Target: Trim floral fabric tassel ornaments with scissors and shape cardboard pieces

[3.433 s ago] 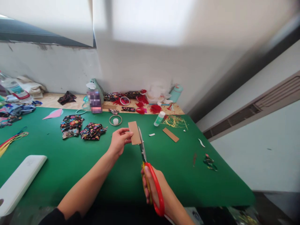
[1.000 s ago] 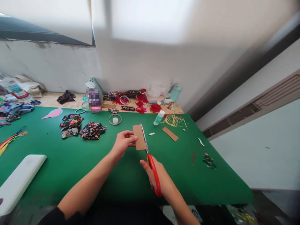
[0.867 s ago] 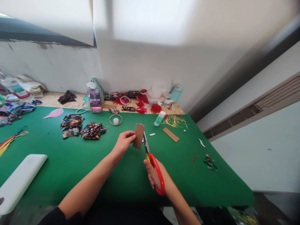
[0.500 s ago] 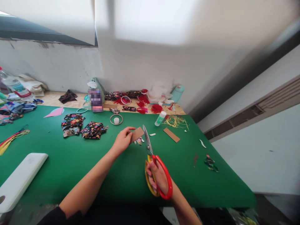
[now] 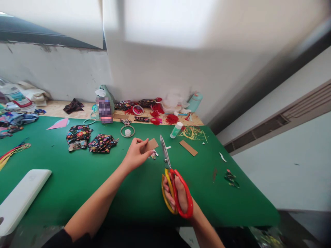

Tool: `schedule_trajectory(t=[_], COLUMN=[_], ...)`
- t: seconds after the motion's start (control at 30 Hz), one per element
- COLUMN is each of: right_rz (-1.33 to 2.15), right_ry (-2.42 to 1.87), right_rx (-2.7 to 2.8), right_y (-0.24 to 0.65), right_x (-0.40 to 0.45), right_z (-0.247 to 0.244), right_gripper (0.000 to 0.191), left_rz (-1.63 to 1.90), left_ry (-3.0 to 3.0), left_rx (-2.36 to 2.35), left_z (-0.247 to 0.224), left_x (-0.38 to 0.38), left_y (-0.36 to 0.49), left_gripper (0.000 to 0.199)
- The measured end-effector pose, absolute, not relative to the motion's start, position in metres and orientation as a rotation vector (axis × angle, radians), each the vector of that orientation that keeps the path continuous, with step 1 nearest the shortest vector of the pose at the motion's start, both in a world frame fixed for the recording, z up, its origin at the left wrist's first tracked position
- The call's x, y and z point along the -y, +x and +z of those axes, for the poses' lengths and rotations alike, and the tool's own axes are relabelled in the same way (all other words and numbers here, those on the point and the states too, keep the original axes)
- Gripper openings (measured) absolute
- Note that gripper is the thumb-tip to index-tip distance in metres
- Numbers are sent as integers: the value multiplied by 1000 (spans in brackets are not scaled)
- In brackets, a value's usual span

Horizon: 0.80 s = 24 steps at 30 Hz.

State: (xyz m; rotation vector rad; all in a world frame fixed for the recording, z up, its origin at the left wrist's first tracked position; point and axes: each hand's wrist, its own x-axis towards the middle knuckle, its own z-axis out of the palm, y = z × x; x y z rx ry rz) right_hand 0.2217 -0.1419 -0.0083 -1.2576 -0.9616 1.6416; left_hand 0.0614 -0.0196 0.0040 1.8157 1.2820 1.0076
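Between the thumb and fingers of my left hand (image 5: 136, 153) is a small brown cardboard piece (image 5: 152, 144), held over the table. My right hand (image 5: 178, 193) grips scissors (image 5: 166, 162) with one red and one yellow handle, fingers through the loops. The blades point up and away, nearly closed, just right of the cardboard and apart from it. Under the cardboard lie small fabric scraps (image 5: 153, 155), partly hidden by my left hand. A longer cardboard strip (image 5: 188, 147) rests to the right of the blades, and a glue stick (image 5: 176, 130) stands behind them.
Floral fabric pieces (image 5: 102, 143) lie to the left on the green table (image 5: 124, 193). A grey ring (image 5: 127, 126) surrounds a small white cap (image 5: 127, 132). Yellow raffia-like strands (image 5: 192, 133) sit behind the strip. At the left front is a white board-like object (image 5: 24, 196).
My left hand has turned and its thumb now spreads along the cardboard's near edge. The scissors have shifted slightly right, away from the cardboard.
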Motion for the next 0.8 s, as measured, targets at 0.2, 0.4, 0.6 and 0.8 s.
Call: schedule_trajectory(t=[0.2, 0.4, 0.6, 0.8], right_rz=[1610, 1589, 1553, 1532], right_ry=[-1257, -1332, -1316, -1427], right_rx=[1017, 1061, 1193, 1239], right_y=[228, 228, 237, 243], right_x=[152, 153, 156, 159], right_z=[-14, -15, -6, -1], right_gripper=[69, 71, 70, 68], left_rz=[979, 1044, 1030, 1080], left_ry=[1971, 1912, 1845, 1866], left_rx=[-1251, -1311, -1304, -1325], left_z=[0, 2, 7, 7], left_x=[18, 17, 18, 17], left_y=[61, 60, 59, 58], left_gripper=[31, 39, 42, 42])
